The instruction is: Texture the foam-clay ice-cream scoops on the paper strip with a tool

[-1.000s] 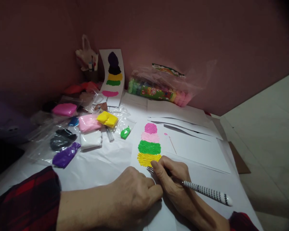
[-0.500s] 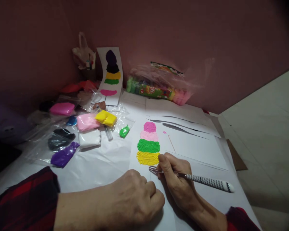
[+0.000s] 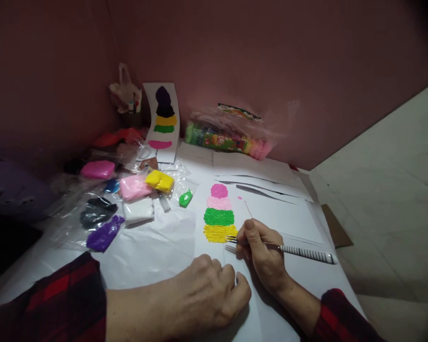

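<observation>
My right hand [image 3: 262,251] grips a fork [image 3: 303,253] with a black-and-white patterned handle. Its tines lie at the lower right edge of a yellow clay band [image 3: 216,233]; whether they touch the clay I cannot tell. Above that band are a ridged green band [image 3: 219,216], a light pink one [image 3: 219,203] and a darker pink top [image 3: 218,191], all on a white sheet [image 3: 209,251]. My left hand [image 3: 203,292] rests below the yellow band, fingers curled, with no object showing in it. A thin stick [image 3: 248,208] and a pink speck [image 3: 239,197] lie right of the stack.
Bagged clay lies at the left, including purple [image 3: 105,232], white [image 3: 138,210], yellow [image 3: 159,180] and green [image 3: 185,198]. A sheet with coloured clay bands [image 3: 160,154] leans at the back. Beside it lies a clear pack of clay [image 3: 228,140]. The table's right edge drops to a tiled floor [image 3: 385,228].
The fork has moved up from below the yellow band to its lower right edge, its handle now more level. My left hand stays curled on the table. The whole view has shifted slightly.
</observation>
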Available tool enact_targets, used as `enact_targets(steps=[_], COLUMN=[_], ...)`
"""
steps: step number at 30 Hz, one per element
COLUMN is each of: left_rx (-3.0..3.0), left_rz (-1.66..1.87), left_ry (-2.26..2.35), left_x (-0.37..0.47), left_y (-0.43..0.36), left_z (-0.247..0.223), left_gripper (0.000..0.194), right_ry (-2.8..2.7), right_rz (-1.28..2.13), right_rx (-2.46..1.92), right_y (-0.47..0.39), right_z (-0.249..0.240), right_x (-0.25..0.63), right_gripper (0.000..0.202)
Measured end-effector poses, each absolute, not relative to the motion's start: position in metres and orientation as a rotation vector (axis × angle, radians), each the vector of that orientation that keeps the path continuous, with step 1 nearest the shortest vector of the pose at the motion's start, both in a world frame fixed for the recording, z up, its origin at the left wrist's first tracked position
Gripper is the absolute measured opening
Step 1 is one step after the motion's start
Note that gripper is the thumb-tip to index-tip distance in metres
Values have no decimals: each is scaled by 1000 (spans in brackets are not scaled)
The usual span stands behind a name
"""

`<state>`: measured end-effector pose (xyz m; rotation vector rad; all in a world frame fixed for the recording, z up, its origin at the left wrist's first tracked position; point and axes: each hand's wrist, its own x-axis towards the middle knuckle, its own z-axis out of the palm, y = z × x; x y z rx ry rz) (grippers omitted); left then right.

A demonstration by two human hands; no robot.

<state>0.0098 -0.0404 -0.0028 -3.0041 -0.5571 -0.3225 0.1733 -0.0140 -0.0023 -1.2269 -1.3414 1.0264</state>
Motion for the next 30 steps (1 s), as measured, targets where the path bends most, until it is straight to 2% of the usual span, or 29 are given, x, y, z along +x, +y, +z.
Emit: enact_targets(steps=[10,13,19,30], left_rx=[-2894,-2835,-2815,-2876], left_rz=[-372,-345,-416,-527], left_ry=[-699,-744,-767,-690], left_x=[19,22,23,21], left_y=[-45,-49,-50,-41], left_z=[-11,-13,-16,-19], left_gripper=[13,17,17,7], right_ry=[-1139,-1040,-1128,-1240], right_rz=[1056,1053,879,950], right_rx=[-1325,-1369,-1453,-1436], right_y=[-16,-16,-16,-13], right_z=[11,15,5,-1], right_x=[152,144,149,154], right_gripper=[52,58,62,60])
